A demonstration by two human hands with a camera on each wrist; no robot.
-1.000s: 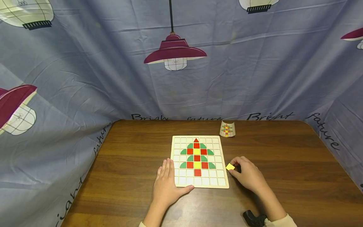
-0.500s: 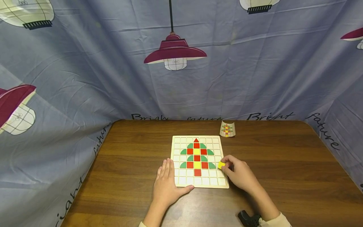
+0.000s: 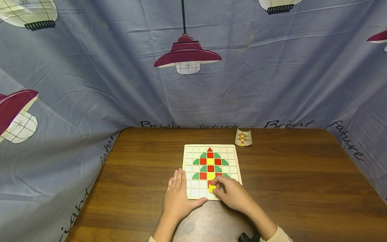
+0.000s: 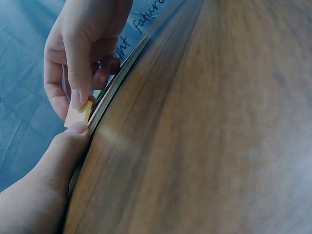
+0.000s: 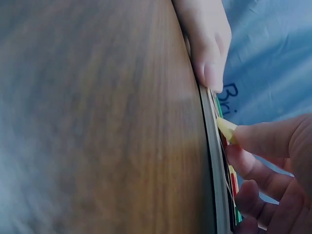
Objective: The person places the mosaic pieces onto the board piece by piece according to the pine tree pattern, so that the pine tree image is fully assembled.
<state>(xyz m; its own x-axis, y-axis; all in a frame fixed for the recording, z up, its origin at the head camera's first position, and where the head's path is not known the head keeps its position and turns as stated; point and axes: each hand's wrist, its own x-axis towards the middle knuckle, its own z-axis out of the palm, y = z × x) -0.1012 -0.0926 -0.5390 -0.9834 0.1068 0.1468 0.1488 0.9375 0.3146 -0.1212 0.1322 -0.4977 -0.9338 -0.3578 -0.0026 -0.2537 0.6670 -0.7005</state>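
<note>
A square grid board lies on the table, with red, green and yellow tiles set in a tree shape. My left hand rests along its left side, fingers straight and thumb on the near edge. Between thumb and fingertips my right hand pinches a yellow square tile just below the lowest red tile of the middle column. The same yellow tile shows tilted near my left thumb in the left wrist view. In the right wrist view the yellow tile is close over the board's edge.
A small curved card printed with a tree pattern stands behind the board, to the right. The wooden table reaches back to a blue-grey curtain printed with lamps. A black device sits at the right wrist.
My right hand has carried the yellow tile leftward from beside the board's right edge to over the lower middle of the grid. The left hand has stayed in place.
</note>
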